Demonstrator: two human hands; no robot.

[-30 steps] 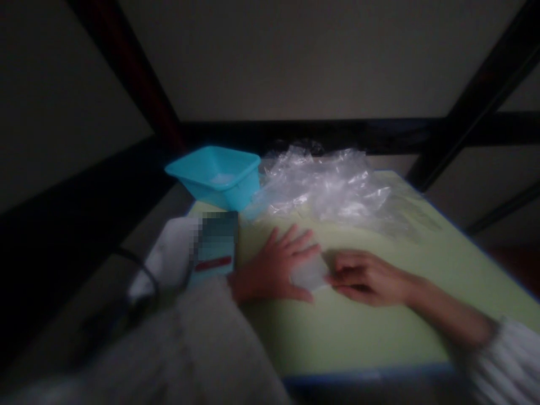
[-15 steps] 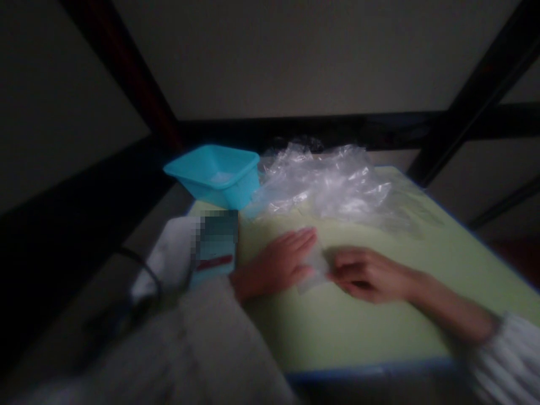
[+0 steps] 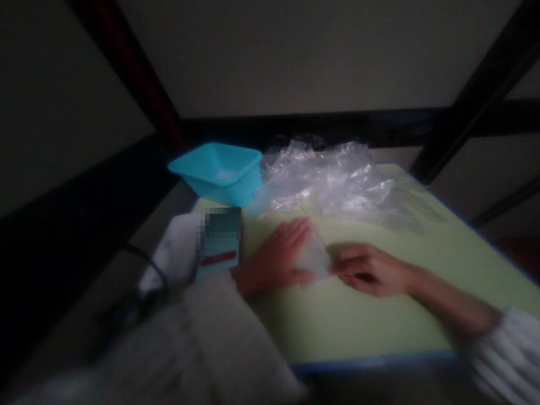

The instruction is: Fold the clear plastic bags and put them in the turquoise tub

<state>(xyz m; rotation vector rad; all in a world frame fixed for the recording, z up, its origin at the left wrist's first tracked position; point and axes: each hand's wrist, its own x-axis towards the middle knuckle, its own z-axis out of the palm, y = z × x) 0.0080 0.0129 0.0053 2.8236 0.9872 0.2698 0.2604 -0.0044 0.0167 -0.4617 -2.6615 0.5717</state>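
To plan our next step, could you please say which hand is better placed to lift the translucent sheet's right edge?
Probably the right hand: it seems to touch the sheet there, while the left hand covers its left side.

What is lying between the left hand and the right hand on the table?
In the head view, a small see-through sheet lies on the table between the left hand and the right hand.

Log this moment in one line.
left hand: open over clear plastic piece; right hand: apparently pinching its right edge; turquoise basin: back left
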